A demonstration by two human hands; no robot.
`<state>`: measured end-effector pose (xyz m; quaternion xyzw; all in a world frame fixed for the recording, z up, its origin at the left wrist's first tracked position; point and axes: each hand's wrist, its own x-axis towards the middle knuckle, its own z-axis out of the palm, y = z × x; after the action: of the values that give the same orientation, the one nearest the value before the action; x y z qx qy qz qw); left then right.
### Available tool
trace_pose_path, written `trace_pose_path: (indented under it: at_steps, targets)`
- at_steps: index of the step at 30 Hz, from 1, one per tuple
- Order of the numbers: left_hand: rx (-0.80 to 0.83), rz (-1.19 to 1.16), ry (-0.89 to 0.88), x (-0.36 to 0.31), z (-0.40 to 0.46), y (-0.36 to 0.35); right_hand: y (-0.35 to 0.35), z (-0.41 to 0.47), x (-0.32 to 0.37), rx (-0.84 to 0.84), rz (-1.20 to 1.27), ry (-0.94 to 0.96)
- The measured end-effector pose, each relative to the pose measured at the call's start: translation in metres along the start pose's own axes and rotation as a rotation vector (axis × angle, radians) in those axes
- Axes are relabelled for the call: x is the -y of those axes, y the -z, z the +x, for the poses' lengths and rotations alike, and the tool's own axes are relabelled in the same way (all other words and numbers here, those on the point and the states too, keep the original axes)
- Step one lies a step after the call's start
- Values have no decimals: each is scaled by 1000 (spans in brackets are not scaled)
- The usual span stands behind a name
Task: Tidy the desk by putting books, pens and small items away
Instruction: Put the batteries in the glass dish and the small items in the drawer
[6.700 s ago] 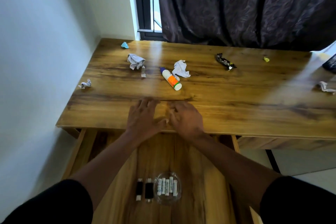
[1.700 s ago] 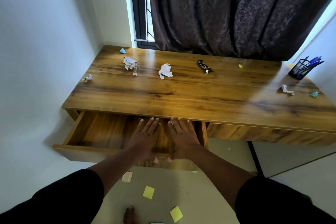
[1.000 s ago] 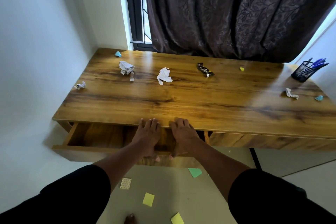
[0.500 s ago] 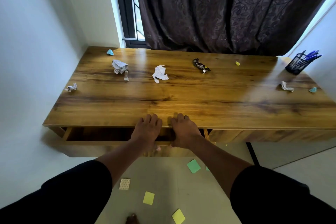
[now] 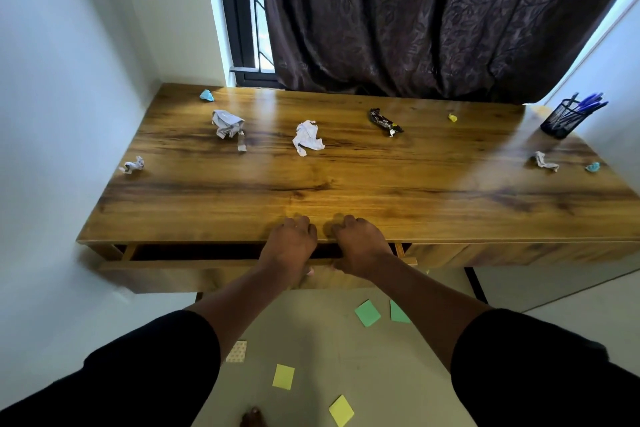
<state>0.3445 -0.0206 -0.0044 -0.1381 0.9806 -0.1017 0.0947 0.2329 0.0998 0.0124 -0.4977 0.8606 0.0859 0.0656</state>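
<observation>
- Sticky notes, such as a yellow one (image 5: 283,376) and a green one (image 5: 367,313), are lying on the floor nearest to the camera.
- The drawer (image 5: 194,270) is being held at its front edge, and it is sticking out only a little from under the desk (image 5: 363,180).
- The drawer front is being gripped by the left hand (image 5: 289,246) and the right hand (image 5: 360,246), side by side, with fingers curled over the top.
- Crumpled papers (image 5: 307,138) are lying farther back on the desk, with another crumpled paper (image 5: 227,123) to the left.
- A dark wrapper (image 5: 385,121) is lying near the back.
- Blue pens are being kept upright in a black pen holder (image 5: 562,120) at the far right.
</observation>
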Motion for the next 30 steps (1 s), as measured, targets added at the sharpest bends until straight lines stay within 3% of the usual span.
trace_pose_path:
  at_steps: [16,30]
  targets:
    - [42,81,-24,-5,11,19,-11,9,7,-82,-43,-63]
    - [-72,41,-83,9,29,-6,-37,21,5,-193,-151,-32]
